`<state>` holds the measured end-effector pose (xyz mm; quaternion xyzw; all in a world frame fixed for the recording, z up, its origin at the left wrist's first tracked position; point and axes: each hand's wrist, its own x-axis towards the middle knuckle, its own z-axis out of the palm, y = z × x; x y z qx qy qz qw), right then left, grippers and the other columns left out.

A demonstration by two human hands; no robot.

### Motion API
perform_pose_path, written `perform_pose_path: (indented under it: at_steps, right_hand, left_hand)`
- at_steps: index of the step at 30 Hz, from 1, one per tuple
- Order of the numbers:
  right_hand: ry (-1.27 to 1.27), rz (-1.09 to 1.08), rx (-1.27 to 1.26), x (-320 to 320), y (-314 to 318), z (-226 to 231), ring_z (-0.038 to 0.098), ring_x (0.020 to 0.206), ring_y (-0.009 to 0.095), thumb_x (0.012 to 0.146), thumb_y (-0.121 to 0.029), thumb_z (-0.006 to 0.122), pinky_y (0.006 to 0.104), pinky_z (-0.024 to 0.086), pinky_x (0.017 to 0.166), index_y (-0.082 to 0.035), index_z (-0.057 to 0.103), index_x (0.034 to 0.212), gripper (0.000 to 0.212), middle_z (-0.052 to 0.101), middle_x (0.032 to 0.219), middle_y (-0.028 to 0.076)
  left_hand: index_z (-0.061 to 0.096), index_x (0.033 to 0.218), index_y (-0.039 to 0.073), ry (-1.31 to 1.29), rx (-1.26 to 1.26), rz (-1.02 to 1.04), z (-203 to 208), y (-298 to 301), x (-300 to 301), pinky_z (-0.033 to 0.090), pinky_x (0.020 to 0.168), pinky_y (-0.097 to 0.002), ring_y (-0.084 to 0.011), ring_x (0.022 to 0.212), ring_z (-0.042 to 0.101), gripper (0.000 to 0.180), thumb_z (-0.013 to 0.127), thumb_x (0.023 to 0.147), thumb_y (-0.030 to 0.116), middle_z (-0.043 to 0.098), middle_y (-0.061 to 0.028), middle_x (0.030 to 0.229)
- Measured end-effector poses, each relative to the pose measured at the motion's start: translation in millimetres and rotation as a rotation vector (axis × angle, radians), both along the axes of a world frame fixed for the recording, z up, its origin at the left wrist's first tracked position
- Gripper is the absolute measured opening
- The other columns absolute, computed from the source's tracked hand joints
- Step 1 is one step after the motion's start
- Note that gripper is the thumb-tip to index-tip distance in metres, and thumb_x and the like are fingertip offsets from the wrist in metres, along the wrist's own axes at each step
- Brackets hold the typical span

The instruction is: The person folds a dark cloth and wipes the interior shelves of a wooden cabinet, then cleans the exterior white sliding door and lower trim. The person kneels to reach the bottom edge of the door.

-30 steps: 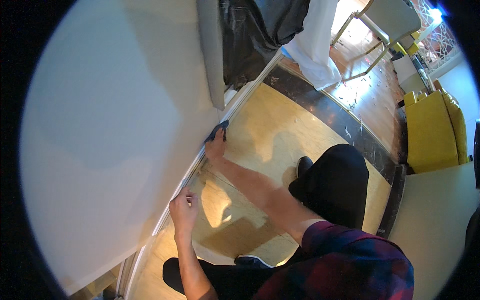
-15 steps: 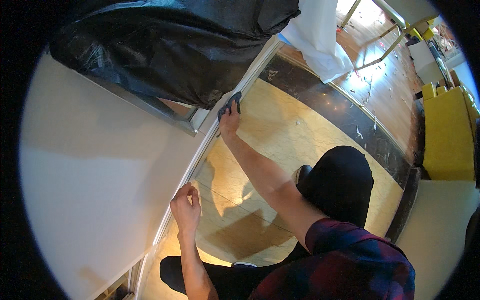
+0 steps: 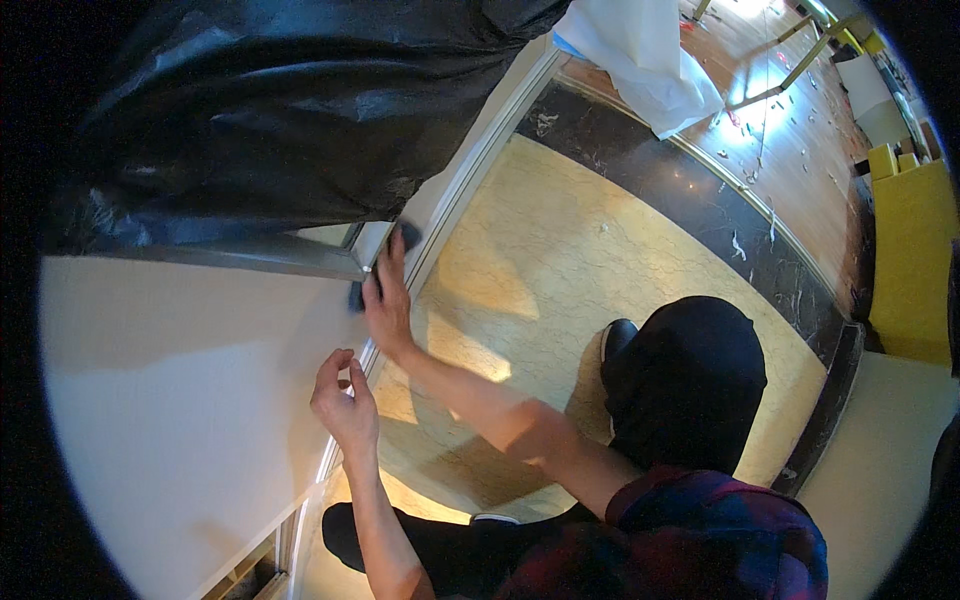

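Note:
My right hand (image 3: 388, 308) presses a dark grey cloth (image 3: 408, 236) to the white panel (image 3: 180, 380), just beside the corner of a metal frame (image 3: 340, 262). The cloth shows on both sides of the fingers, slightly blurred. My left hand (image 3: 345, 398) hovers at the panel's lower edge, nearer to me. Its fingers are loosely curled, thumb apart, and no object shows in them. White trim (image 3: 484, 152) runs along the foot of the panel, over the cream marble floor (image 3: 500, 260).
Black plastic sheeting (image 3: 270, 130) drapes over the frame at upper left. White cloth (image 3: 640, 60) hangs beyond the trim. A dark stone strip (image 3: 640, 160) borders a littered wooden floor (image 3: 740, 110). To the right stand a yellow box-like piece (image 3: 912, 260) and metal legs (image 3: 790, 80). My bent knee (image 3: 690, 370) is nearby.
My right hand has moved the cloth from the trim toward me and left, onto the panel near the frame's corner. My left hand has shifted slightly up and left. The view has tilted slightly.

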<state>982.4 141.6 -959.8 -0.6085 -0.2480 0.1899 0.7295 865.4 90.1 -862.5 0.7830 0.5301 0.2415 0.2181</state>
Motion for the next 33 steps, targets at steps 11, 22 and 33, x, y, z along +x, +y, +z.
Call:
perform_pose_path:
  at_steps: [11, 22, 33]
  right_hand:
    - [-0.104, -0.321, 0.090, 149.3, 63.5, -5.6, 0.019, 0.150, 0.045, 0.102, -0.025, 0.044, 0.0486, 0.015, 0.125, 0.002, 0.026, 0.155, 0.062, 0.020, 0.163, 0.027]
    - [-0.286, -0.128, -0.020, 98.4, 20.2, -2.7, 0.022, 0.149, 0.049, 0.083, -0.009, 0.066, 0.0641, 0.022, 0.118, 0.005, 0.065, 0.114, 0.035, 0.028, 0.159, 0.027]
    - [-0.212, -0.294, -0.027, 260.5, 71.3, 6.8, 0.018, 0.151, 0.045, 0.092, -0.011, 0.058, 0.0594, 0.019, 0.121, 0.000, 0.030, 0.152, 0.067, 0.016, 0.165, 0.024]
  left_hand:
    - [0.071, 0.107, -0.001, 0.171, 0.270, -0.207, -7.4, 32.2, 91.3, 0.053, 0.081, -0.0419, -0.0359, 0.098, 0.065, 0.022, 0.063, 0.087, 0.002, 0.071, -0.0211, 0.104]
    - [0.072, 0.087, -0.004, 0.334, 0.390, -0.184, -24.3, 44.7, 96.2, 0.056, 0.079, -0.0455, -0.0390, 0.089, 0.070, 0.019, 0.056, 0.078, -0.007, 0.074, -0.0206, 0.093]
    - [0.075, 0.092, -0.003, 0.271, 0.234, -0.096, -34.5, 58.6, 103.0, 0.057, 0.080, -0.0408, -0.0325, 0.088, 0.073, 0.022, 0.055, 0.084, -0.003, 0.076, -0.0184, 0.091]
